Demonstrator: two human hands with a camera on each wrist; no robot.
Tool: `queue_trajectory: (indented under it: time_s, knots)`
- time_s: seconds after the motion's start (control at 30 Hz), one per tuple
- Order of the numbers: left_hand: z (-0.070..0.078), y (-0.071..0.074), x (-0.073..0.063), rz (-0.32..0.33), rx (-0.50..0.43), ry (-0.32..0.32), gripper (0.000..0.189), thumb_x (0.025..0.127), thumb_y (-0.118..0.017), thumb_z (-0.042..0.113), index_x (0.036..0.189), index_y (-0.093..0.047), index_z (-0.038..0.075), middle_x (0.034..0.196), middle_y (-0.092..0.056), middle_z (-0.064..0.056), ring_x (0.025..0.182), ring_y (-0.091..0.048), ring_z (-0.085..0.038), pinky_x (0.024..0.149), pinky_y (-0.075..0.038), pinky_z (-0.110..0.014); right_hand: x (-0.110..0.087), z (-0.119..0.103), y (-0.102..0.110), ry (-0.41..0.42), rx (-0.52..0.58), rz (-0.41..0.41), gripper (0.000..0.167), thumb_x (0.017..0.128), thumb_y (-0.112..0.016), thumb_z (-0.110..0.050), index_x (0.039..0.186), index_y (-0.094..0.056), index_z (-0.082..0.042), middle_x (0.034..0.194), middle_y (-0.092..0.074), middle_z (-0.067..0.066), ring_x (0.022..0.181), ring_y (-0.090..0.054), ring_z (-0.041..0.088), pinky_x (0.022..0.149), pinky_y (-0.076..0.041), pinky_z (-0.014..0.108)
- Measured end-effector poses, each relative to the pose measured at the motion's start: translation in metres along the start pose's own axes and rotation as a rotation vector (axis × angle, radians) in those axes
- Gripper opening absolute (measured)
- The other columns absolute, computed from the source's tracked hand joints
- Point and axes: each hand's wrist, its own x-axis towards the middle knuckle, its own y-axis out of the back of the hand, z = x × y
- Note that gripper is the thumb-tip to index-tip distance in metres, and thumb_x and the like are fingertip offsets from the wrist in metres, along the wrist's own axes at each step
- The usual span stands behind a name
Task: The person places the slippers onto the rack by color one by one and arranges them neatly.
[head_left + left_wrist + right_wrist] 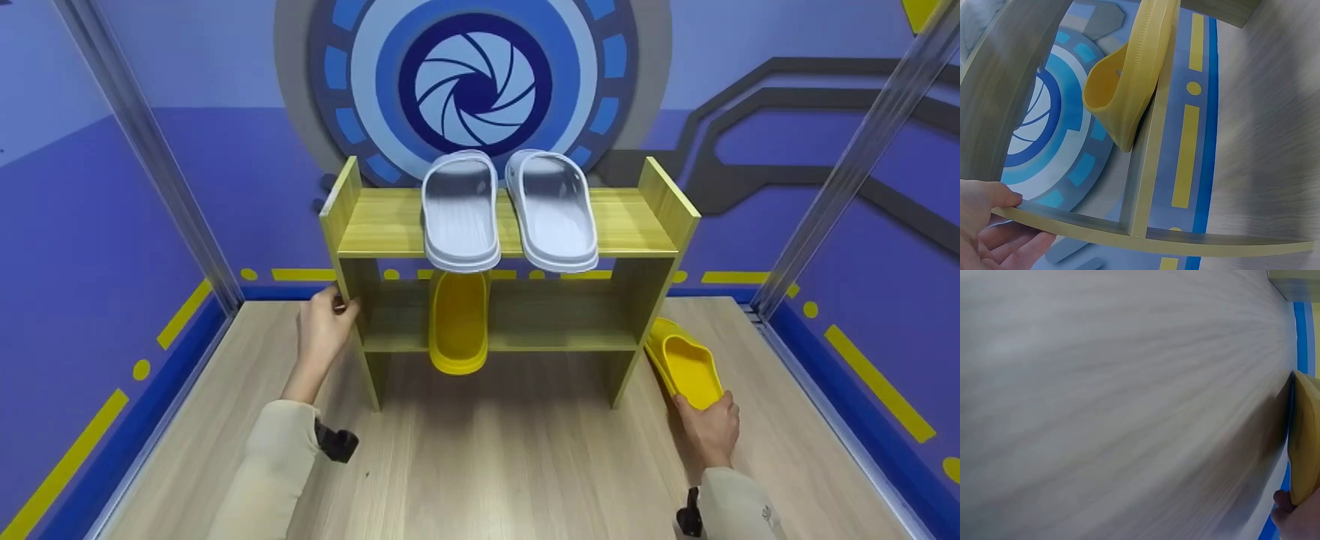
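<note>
My left hand [322, 330] grips the left side panel of a small wooden shoe rack [390, 221], thumb on one face and fingers on the other in the left wrist view. By its heel end, my right hand [712, 431] holds a yellow clog [686, 360] beside the rack's right leg, toe pointing toward the back wall. In the right wrist view, that clog's sole [1304, 439] shows at the right edge, close over the table. Another yellow clog [1145, 73] rests on the rack's lower shelf, left of the middle, its heel overhanging the front edge.
Two pale grey clogs [461, 214] stand side by side on the top shelf, heels toward me. The rack stands on a wood-grain table [480, 465]. Blue printed walls [225, 187] enclose the back and sides, with metal posts [150, 142] at the corners.
</note>
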Motion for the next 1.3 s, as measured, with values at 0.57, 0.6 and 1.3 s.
queue_trajectory:
  time_s: [0.57,0.6,1.3]
  knots:
    - [0.000,-0.001,0.000,-0.005,-0.003,0.000,0.016,0.078,-0.061,0.010,0.080,-0.062,-0.006,0.080,-0.063,-0.022,0.076,-0.061,-0.034,0.065,-0.047,-0.044,-0.001,0.001,0.008,0.045,0.052,0.065,0.087,0.077,-0.062,-0.038,0.135,-0.017,0.008,0.125,-0.032,0.032,0.112,-0.034,0.044,0.093,-0.026,0.052]
    - [0.000,0.000,0.000,-0.008,-0.005,0.002,0.016,0.078,-0.061,0.009,0.081,-0.062,-0.006,0.080,-0.063,-0.022,0.076,-0.061,-0.034,0.065,-0.047,-0.044,-0.001,0.001,0.009,0.045,0.054,0.057,0.087,0.077,-0.062,-0.039,0.136,-0.016,0.007,0.126,-0.031,0.032,0.112,-0.033,0.044,0.094,-0.026,0.051]
    - [-0.001,0.000,0.001,-0.017,0.006,0.023,0.015,0.079,-0.062,0.011,0.081,-0.062,-0.004,0.083,-0.064,-0.021,0.079,-0.061,-0.033,0.067,-0.047,-0.045,-0.006,0.008,0.035,0.196,-0.043,-0.037,0.086,0.073,-0.065,-0.037,0.133,-0.023,0.007,0.125,-0.034,0.030,0.109,-0.037,0.041,0.089,-0.030,0.054]
